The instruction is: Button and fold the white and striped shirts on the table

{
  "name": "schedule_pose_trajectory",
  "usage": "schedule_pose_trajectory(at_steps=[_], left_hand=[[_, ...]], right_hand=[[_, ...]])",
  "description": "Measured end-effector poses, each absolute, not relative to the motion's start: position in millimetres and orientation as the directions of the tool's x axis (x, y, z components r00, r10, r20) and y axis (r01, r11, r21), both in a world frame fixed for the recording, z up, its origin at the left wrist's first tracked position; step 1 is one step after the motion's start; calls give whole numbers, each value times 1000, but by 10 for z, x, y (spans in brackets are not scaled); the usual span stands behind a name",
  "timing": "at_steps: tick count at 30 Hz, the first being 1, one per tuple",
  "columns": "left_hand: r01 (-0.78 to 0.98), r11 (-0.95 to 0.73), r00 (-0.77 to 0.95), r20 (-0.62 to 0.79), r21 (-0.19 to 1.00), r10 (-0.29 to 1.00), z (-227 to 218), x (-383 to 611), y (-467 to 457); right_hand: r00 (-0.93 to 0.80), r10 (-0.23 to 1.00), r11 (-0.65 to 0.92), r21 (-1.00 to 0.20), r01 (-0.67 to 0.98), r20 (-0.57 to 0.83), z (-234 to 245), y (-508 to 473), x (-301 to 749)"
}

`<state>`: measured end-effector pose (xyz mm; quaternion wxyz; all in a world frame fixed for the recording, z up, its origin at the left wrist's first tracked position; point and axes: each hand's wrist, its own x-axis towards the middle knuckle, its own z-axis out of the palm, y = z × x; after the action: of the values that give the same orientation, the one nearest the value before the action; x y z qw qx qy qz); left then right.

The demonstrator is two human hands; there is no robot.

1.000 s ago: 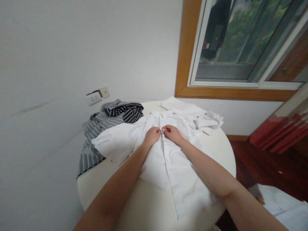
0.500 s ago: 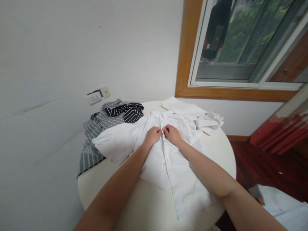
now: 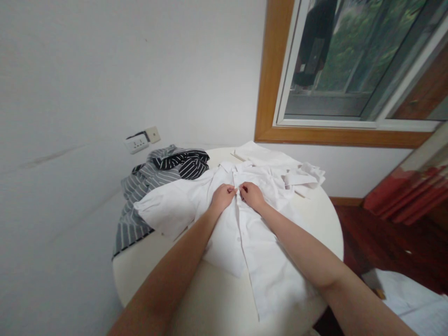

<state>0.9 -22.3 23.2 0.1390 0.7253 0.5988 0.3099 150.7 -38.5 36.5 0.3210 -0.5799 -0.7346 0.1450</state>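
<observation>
White shirt (image 3: pixel 262 268) first: left hand (image 3: pixel 223 197) and right hand (image 3: pixel 251 195) both pinch its front, fingertips nearly meeting. I'd keep those pinches small and the placket (image 3: pixel 241 228) flat. Shirt's spread on the round table (image 3: pixel 131 266), beside the striped garment (image 3: pixel 154 176).

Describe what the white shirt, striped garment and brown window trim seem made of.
White shirt: matte fabric, perhaps cotton, judging by soft creases. Striped garment: matte cloth, fibre unclear, bunched in folds. Brown window trim: possibly varnished wood, by its colour.
</observation>
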Motion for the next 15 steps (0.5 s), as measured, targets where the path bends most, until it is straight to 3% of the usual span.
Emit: schedule_pose_trajectory(at_steps=[4,8,15], left_hand=[[776,-255,92,298,577,950,241,3,-243],[844,-318,131,409,432,903,273,-47,-294],[909,-303,205,327,285,923,333,-66,-304]], right_hand=[[-156,931,305,-466,830,331,394,-409,1536],[-230,908,350,-332,876,351,408,-489,1581],[-422,856,511,-358,781,300,298,-646,1722]])
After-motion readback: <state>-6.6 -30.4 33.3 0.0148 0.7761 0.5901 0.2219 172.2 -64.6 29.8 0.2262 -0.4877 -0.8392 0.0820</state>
